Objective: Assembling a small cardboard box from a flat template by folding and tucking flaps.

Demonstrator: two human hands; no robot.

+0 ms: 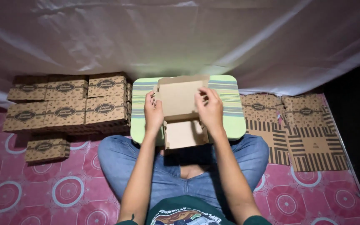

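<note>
A half-folded brown cardboard box (181,104) lies on a small green striped lap table (234,121) in front of me. My left hand (153,111) grips the box's left side flap. My right hand (208,107) grips its right side, fingers curled over the raised lid panel. The open base of the box (184,134) faces me, between my wrists. I sit cross-legged in blue jeans (117,160) behind the table.
Several finished printed brown boxes are stacked at the left (69,104), and one more sits apart on the floor (46,149). Flat unfolded box blanks (301,133) lie at the right. A pink patterned mat (67,191) covers the floor; white sheeting (188,37) hangs behind.
</note>
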